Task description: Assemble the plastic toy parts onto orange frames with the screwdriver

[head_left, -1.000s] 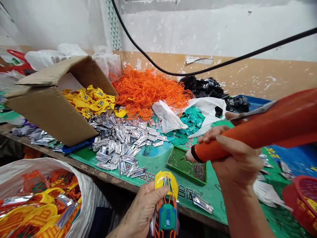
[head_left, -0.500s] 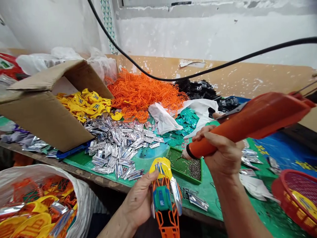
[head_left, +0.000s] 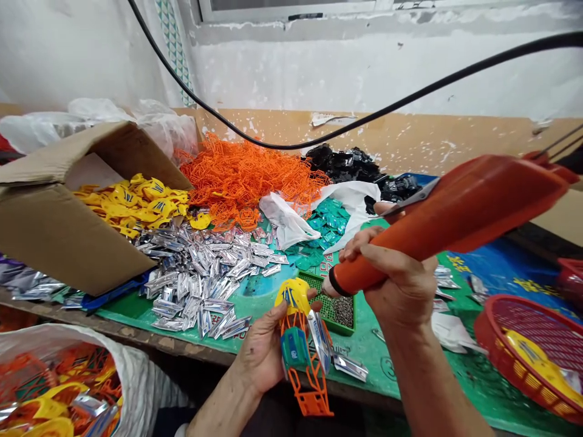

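Observation:
My left hand (head_left: 264, 352) is closed around a plastic toy vehicle body (head_left: 295, 349), with a yellow nose, a green middle block, silver side panels and an orange frame. In my right hand (head_left: 403, 282) is a red-orange electric screwdriver (head_left: 437, 218), gripped round its barrel with a metal lever along the top. The driver's tip points down-left, close above a green perforated tray (head_left: 331, 326) of small screws (head_left: 344, 311). Between the tip and the yellow nose there is a short gap. A loose silver panel (head_left: 350, 366) lies on the table just right of the toy.
Silver panels (head_left: 195, 273), orange frames (head_left: 250, 176), green parts (head_left: 328, 221) and black parts (head_left: 344, 162) are heaped behind. A cardboard box (head_left: 68, 230) holds yellow parts. A white sack (head_left: 141, 376) stands lower left, a red basket (head_left: 492, 358) at right. A black cable (head_left: 291, 145) hangs across.
The view has shifted to the right, so the table's contents appear further left. The toy's nose has come up nearer the screw tray and driver tip. Both hands keep their holds.

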Demonstrator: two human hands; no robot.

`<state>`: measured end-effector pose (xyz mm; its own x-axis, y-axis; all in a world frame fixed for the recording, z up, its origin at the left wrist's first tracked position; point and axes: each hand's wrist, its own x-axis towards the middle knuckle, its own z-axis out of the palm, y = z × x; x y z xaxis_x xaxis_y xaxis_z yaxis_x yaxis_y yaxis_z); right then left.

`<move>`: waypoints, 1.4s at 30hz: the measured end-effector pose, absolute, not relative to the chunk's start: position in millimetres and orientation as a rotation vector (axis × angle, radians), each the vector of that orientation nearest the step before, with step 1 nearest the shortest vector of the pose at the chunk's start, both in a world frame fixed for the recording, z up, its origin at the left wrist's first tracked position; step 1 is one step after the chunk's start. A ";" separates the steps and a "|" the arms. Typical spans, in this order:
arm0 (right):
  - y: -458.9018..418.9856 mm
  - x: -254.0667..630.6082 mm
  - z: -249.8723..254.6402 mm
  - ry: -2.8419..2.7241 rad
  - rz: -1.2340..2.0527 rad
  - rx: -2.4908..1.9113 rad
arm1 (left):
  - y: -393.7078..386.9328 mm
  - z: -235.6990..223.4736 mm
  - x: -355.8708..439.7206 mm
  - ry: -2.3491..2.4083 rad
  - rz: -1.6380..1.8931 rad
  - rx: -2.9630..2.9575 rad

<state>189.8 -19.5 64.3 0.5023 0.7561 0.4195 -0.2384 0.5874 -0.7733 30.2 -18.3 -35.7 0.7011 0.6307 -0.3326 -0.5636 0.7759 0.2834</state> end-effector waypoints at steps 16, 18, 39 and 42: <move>-22.7 191.3 68.7 -0.800 0.663 -0.710 | -17.0 -35.7 36.3 0.491 0.705 0.231; -21.7 193.1 69.0 -0.799 0.655 -0.706 | -15.1 -33.1 39.3 0.523 0.709 0.224; -47.3 183.9 75.7 -0.844 0.658 -0.639 | -42.6 -24.5 43.1 0.836 0.700 0.546; -48.9 176.2 70.9 -0.869 0.666 -0.651 | -43.9 -24.4 40.8 0.830 0.705 0.525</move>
<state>176.2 -48.9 70.9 0.4773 0.7467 0.4634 -0.2534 0.6218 -0.7410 40.8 -43.9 -24.4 0.4760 0.7380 -0.4783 -0.3529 0.6585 0.6647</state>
